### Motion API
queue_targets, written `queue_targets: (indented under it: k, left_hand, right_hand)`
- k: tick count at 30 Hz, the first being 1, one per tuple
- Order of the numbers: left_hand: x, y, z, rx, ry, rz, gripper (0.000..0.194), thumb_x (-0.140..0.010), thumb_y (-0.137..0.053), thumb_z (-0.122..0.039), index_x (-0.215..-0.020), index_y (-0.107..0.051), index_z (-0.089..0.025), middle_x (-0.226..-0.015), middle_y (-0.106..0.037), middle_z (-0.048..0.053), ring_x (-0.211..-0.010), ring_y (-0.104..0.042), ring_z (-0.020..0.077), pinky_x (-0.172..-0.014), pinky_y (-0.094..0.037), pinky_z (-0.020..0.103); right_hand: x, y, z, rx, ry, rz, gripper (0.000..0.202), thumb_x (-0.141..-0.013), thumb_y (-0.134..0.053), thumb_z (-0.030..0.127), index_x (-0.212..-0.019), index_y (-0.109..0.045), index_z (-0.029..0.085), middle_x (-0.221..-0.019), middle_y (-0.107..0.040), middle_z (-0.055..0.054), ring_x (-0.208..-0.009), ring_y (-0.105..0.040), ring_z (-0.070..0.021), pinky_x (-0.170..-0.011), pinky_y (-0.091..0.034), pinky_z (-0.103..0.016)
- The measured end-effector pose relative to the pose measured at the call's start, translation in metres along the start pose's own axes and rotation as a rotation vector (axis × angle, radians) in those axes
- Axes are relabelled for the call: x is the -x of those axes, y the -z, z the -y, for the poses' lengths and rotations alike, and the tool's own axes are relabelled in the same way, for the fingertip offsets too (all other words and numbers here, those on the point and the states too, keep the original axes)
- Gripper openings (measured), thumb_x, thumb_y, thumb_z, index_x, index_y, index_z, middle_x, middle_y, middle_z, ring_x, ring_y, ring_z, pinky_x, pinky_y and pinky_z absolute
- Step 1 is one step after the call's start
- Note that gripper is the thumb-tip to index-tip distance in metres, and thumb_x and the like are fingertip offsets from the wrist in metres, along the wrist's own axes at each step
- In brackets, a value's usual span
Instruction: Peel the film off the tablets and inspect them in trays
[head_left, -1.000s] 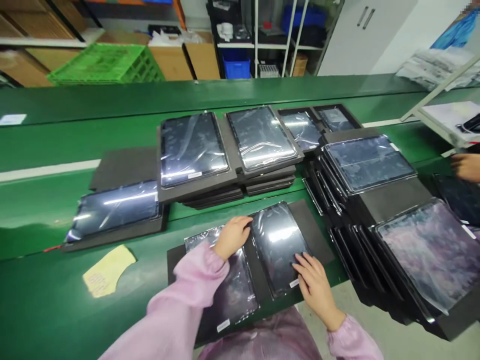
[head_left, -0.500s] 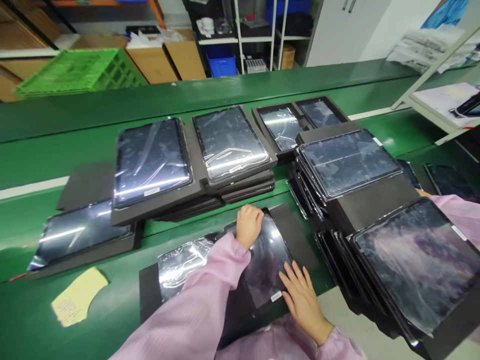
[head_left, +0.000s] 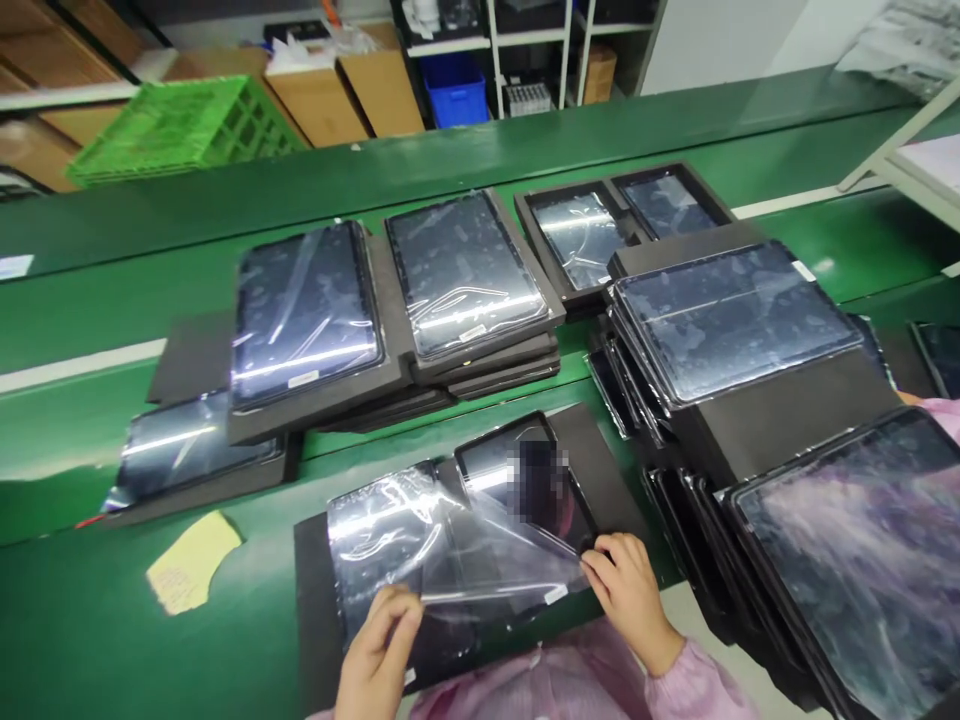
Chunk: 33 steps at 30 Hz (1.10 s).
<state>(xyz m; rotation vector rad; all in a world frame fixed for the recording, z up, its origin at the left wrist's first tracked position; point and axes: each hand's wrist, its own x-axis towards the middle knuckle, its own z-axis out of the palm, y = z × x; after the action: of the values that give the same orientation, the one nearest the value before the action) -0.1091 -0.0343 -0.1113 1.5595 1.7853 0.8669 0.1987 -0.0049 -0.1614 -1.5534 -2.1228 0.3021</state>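
Note:
A clear plastic film (head_left: 495, 592) stretches between my two hands, over a pair of dark screen panels lying in a black foam tray. My left hand (head_left: 386, 640) pinches the film's left end above the left panel (head_left: 375, 530). At the film's right end my right hand (head_left: 626, 590) is closed on its edge, beside the lower right side of the right panel (head_left: 525, 465). That right panel has a glossy, reflective surface and a small white label near its bottom edge. Bare black foam (head_left: 592, 460) shows to its right.
Stacked foam trays with film-covered panels stand behind (head_left: 307, 310) and at right (head_left: 735, 320). A yellow paper piece (head_left: 193, 562) lies left on the green bench (head_left: 75, 620). Another person's pink sleeve (head_left: 941, 415) shows at the right edge.
My left hand has moved from the right panel's top down to the lower left. My right hand, spread flat before, is now closed on the film, which has come up off the right panel.

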Motion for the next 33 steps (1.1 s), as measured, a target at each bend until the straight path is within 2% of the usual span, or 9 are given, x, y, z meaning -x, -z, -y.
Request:
queue_targets:
  k: [4, 7, 10, 13, 16, 19, 22, 27, 33]
  left_hand:
    - [-0.016, -0.041, -0.002, 0.254, 0.017, -0.149, 0.016, -0.092, -0.039, -0.026, -0.103, -0.05, -0.023, -0.081, -0.066, 0.002, -0.077, -0.066, 0.0177, -0.075, -0.053, 0.033]
    - [-0.046, -0.062, 0.0, 0.089, -0.219, 0.024, 0.022, -0.089, -0.036, -0.016, -0.095, -0.057, -0.02, -0.101, -0.068, 0.009, -0.101, -0.063, 0.0217, -0.089, -0.049, 0.042]
    - [-0.085, -0.07, 0.004, -0.194, -0.396, 0.188, 0.037, -0.08, -0.034, -0.004, -0.1, -0.061, -0.018, -0.113, -0.066, 0.011, -0.117, -0.054, 0.0249, -0.106, -0.027, 0.059]
    - [-0.112, -0.069, 0.009, -0.234, -0.398, 0.24, 0.044, -0.074, -0.035, -0.001, -0.102, -0.063, -0.02, -0.106, -0.069, 0.008, -0.11, -0.059, 0.022, -0.111, -0.015, 0.059]
    - [-0.121, -0.066, 0.015, -0.221, -0.382, 0.269, 0.048, -0.072, -0.035, -0.001, -0.105, -0.063, -0.021, -0.107, -0.069, 0.005, -0.107, -0.061, 0.0189, -0.111, -0.024, 0.053]
    - [-0.124, -0.063, 0.02, -0.21, -0.363, 0.294, 0.055, -0.07, -0.033, 0.001, -0.113, -0.059, -0.021, -0.107, -0.069, 0.003, -0.108, -0.06, 0.0171, -0.111, -0.03, 0.048]
    - [-0.127, -0.061, 0.02, -0.209, -0.363, 0.319, 0.058, -0.069, -0.029, 0.004, -0.112, -0.06, -0.02, -0.109, -0.069, 0.003, -0.11, -0.059, 0.0155, -0.111, -0.031, 0.046]
    - [-0.09, -0.062, 0.009, -0.228, -0.477, 0.431, 0.039, -0.068, -0.041, 0.003, -0.078, -0.069, -0.022, -0.111, -0.067, 0.006, -0.122, -0.05, 0.0266, -0.109, -0.023, 0.06]
    - [-0.004, -0.07, 0.012, -0.18, -0.422, 0.465, 0.044, -0.07, -0.041, 0.003, -0.095, -0.068, -0.02, -0.128, -0.056, 0.012, -0.13, -0.039, 0.0282, -0.109, -0.002, 0.066]
  right_hand:
    - [0.003, 0.002, -0.003, -0.002, 0.026, 0.045, 0.023, -0.092, -0.042, 0.021, -0.095, -0.064, 0.019, -0.076, -0.061, -0.005, -0.072, -0.054, -0.0201, -0.071, -0.042, -0.037]
    - [0.006, 0.004, -0.007, -0.022, 0.007, 0.042, 0.033, -0.091, -0.04, 0.02, -0.121, -0.054, 0.015, -0.072, -0.06, -0.005, -0.067, -0.055, -0.0207, -0.067, -0.046, -0.037]
    - [0.0, 0.009, 0.001, -0.123, -0.063, 0.061, 0.043, -0.09, -0.038, 0.017, -0.132, -0.045, 0.014, -0.069, -0.06, -0.004, -0.064, -0.056, -0.0201, -0.062, -0.049, -0.035]
    - [-0.033, 0.014, 0.025, -0.41, -0.15, 0.25, 0.047, -0.085, -0.04, 0.017, -0.131, -0.049, 0.016, -0.066, -0.061, -0.001, -0.061, -0.057, -0.0172, -0.062, -0.049, -0.032]
    - [-0.089, 0.018, 0.049, -0.847, -0.343, 0.413, 0.042, -0.077, -0.053, 0.021, -0.117, -0.061, 0.015, -0.058, -0.06, 0.002, -0.056, -0.056, -0.0145, -0.063, -0.049, -0.03]
    - [-0.141, 0.028, 0.05, -1.084, -0.578, 0.154, 0.047, -0.078, -0.052, 0.031, -0.121, -0.053, 0.014, -0.077, -0.067, -0.002, -0.067, -0.061, -0.0144, -0.069, -0.049, -0.029]
    - [-0.163, 0.048, 0.029, -0.985, -0.682, 0.05, 0.05, -0.083, -0.043, 0.044, -0.125, -0.045, 0.018, -0.083, -0.067, -0.003, -0.061, -0.062, -0.0122, -0.06, -0.049, -0.025]
    - [-0.152, 0.062, -0.001, -0.568, -0.767, 0.109, 0.049, -0.086, -0.034, 0.057, -0.093, -0.058, 0.015, -0.056, -0.057, 0.0, -0.04, -0.051, -0.0124, -0.048, -0.041, -0.026]
    - [-0.136, 0.016, 0.019, -0.325, -0.819, 0.182, 0.036, -0.069, -0.067, 0.042, -0.084, -0.06, 0.011, -0.087, -0.065, -0.02, -0.092, -0.061, -0.0343, -0.083, -0.042, -0.045]
